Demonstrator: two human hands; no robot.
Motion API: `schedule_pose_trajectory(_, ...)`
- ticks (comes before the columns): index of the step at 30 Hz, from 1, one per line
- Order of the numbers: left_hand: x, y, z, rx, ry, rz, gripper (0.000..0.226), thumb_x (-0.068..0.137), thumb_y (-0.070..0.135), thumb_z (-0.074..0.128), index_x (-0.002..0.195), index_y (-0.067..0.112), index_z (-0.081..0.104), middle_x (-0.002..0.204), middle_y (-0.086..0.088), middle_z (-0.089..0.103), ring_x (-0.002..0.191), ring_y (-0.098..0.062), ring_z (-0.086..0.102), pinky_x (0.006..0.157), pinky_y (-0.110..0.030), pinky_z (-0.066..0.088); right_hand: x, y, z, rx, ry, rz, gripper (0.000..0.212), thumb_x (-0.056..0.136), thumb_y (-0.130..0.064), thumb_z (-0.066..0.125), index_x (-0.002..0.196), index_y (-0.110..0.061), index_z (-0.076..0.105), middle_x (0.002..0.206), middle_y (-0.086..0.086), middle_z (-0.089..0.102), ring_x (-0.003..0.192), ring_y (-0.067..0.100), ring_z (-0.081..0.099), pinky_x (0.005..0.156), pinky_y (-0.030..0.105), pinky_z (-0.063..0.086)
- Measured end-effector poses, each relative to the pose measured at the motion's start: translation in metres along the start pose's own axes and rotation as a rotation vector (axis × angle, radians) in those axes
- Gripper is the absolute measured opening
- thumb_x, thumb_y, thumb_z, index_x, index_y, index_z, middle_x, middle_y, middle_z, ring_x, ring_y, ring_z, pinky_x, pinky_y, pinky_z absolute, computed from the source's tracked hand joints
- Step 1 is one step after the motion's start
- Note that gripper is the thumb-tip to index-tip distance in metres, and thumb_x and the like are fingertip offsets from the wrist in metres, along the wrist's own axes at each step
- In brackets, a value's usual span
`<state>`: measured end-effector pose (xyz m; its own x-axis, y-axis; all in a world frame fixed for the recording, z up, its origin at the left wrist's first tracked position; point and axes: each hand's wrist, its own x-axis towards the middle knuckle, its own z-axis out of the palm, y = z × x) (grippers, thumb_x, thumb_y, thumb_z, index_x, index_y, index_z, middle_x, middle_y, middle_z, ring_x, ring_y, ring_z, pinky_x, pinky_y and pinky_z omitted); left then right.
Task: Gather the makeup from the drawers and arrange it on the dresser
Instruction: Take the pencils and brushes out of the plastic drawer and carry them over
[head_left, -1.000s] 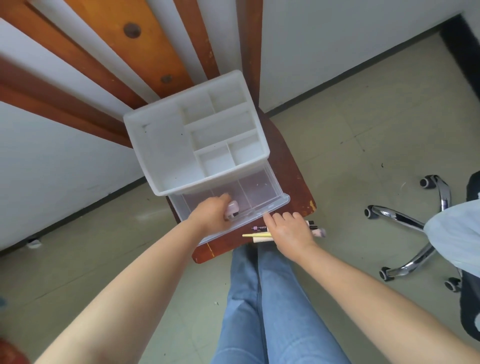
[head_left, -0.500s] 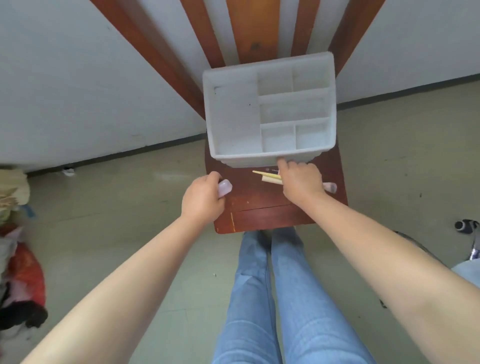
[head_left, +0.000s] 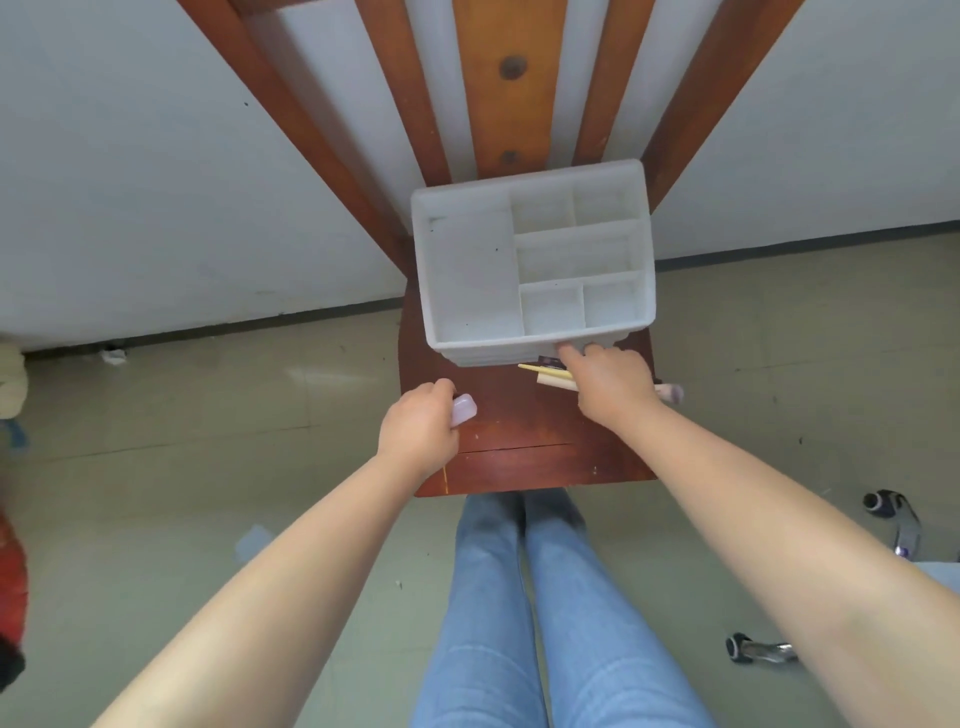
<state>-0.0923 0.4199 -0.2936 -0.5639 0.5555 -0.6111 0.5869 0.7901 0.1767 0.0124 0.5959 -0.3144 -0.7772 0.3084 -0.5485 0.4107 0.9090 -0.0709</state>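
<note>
Drawer now pushed shut into the white organizer (head_left: 535, 270); 1.0 s ago it stood open. Left hand (head_left: 418, 428) has withdrawn, fingers curled round a small pale lilac makeup container (head_left: 464, 408) held just above the wooden chair seat (head_left: 524, 447). Right hand (head_left: 610, 384): fingers loosely bent, index fingertip at the drawer front, covering brushes (head_left: 556, 382) lying beneath it. Container looks light, rigid, smooth, likely slippery; pinch across its sides.

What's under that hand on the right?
Under the right hand lie a thin yellow stick and a cream-handled makeup brush on the red-brown wooden seat; their middles are covered.
</note>
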Motion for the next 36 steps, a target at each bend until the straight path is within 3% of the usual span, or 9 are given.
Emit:
schedule_pose_trajectory(3, -0.004, 0.011, -0.01, 0.08, -0.047, 0.034, 0.026, 0.083, 0.005, 0.046, 0.109, 0.004, 0.047, 0.108, -0.013, 0.054, 0.099, -0.032, 0.052, 0.069, -0.031, 0.034, -0.015, -0.002, -0.007, 0.042, -0.03, 0.045, 0.039, 0.082, 0.0, 0.049, 0.119, -0.009, 0.04, 0.11, 0.013, 0.056, 0.096, 0.03, 0.057, 0.065, 0.031, 0.031)
schedule_pose_trajectory(9, -0.011, 0.063, -0.048, 0.304, -0.186, 0.225, 0.026, 0.086, 0.009, 0.047, 0.11, 0.003, 0.041, 0.113, -0.014, 0.055, 0.102, -0.031, 0.055, 0.072, -0.034, 0.039, -0.079, 0.02, -0.035, 0.104, -0.012, 0.267, 0.039, 0.083, -0.003, 0.049, 0.12, -0.01, 0.039, 0.114, 0.012, 0.055, 0.101, 0.032, 0.057, 0.068, 0.033, 0.034)
schedule_pose_trajectory(14, -0.038, 0.143, -0.08, 0.515, -0.166, 0.527, 0.026, 0.09, 0.011, 0.042, 0.115, 0.004, 0.042, 0.114, -0.012, 0.054, 0.105, -0.031, 0.055, 0.078, -0.035, 0.045, -0.168, 0.035, -0.055, 0.22, 0.082, 0.594, 0.034, 0.085, -0.005, 0.048, 0.117, -0.01, 0.04, 0.112, 0.011, 0.056, 0.098, 0.032, 0.058, 0.065, 0.033, 0.034)
schedule_pose_trajectory(19, -0.111, 0.227, -0.09, 0.74, -0.056, 0.921, 0.027, 0.088, 0.008, 0.043, 0.114, 0.004, 0.043, 0.11, -0.01, 0.057, 0.101, -0.03, 0.058, 0.066, -0.031, 0.04, -0.287, 0.018, -0.051, 0.403, 0.219, 1.0, 0.037, 0.081, 0.0, 0.047, 0.115, -0.011, 0.039, 0.108, 0.011, 0.055, 0.093, 0.032, 0.058, 0.064, 0.031, 0.036)
schedule_pose_trajectory(21, -0.154, 0.261, -0.082, 0.8, 0.0, 1.095, 0.025, 0.089, 0.01, 0.042, 0.113, 0.005, 0.043, 0.1, -0.009, 0.056, 0.091, -0.029, 0.057, 0.06, -0.028, 0.039, -0.345, 0.002, -0.038, 0.441, 0.272, 1.164, 0.034, 0.08, -0.004, 0.049, 0.111, -0.013, 0.039, 0.105, 0.01, 0.056, 0.09, 0.033, 0.058, 0.066, 0.032, 0.043)
schedule_pose_trajectory(25, -0.273, 0.311, -0.038, 0.902, 0.042, 1.472, 0.016, 0.091, 0.015, 0.042, 0.104, 0.009, 0.047, 0.071, 0.001, 0.039, 0.078, -0.025, 0.046, 0.05, -0.024, 0.031, -0.473, -0.057, -0.012, 0.507, 0.331, 1.517, 0.035, 0.084, -0.005, 0.049, 0.118, -0.01, 0.04, 0.112, 0.011, 0.056, 0.099, 0.032, 0.057, 0.065, 0.032, 0.035)
schedule_pose_trajectory(31, -0.495, 0.306, 0.067, 1.033, -0.009, 2.021, 0.023, 0.084, 0.012, 0.05, 0.106, 0.011, 0.045, 0.081, 0.0, 0.042, 0.083, -0.025, 0.051, 0.063, -0.027, 0.04, -0.648, -0.189, 0.046, 0.641, 0.363, 2.052, 0.036, 0.084, -0.006, 0.049, 0.118, -0.01, 0.04, 0.113, 0.012, 0.056, 0.098, 0.032, 0.058, 0.064, 0.031, 0.036)
schedule_pose_trajectory(34, -0.607, 0.277, 0.123, 1.079, -0.067, 2.237, 0.026, 0.086, 0.011, 0.046, 0.111, 0.01, 0.046, 0.081, 0.002, 0.043, 0.086, -0.023, 0.052, 0.057, -0.025, 0.036, -0.728, -0.267, 0.079, 0.663, 0.402, 2.303, 0.037, 0.084, -0.01, 0.049, 0.12, -0.012, 0.041, 0.112, 0.011, 0.056, 0.099, 0.032, 0.058, 0.066, 0.03, 0.037)
schedule_pose_trajectory(36, -0.681, 0.251, 0.159, 1.102, -0.093, 2.389, 0.029, 0.088, 0.012, 0.044, 0.116, 0.011, 0.045, 0.094, 0.0, 0.05, 0.093, -0.022, 0.053, 0.055, -0.021, 0.032, -0.779, -0.322, 0.1, 0.654, 0.41, 2.447, 0.035, 0.084, -0.011, 0.05, 0.118, -0.012, 0.043, 0.109, 0.012, 0.057, 0.098, 0.032, 0.058, 0.066, 0.03, 0.038)
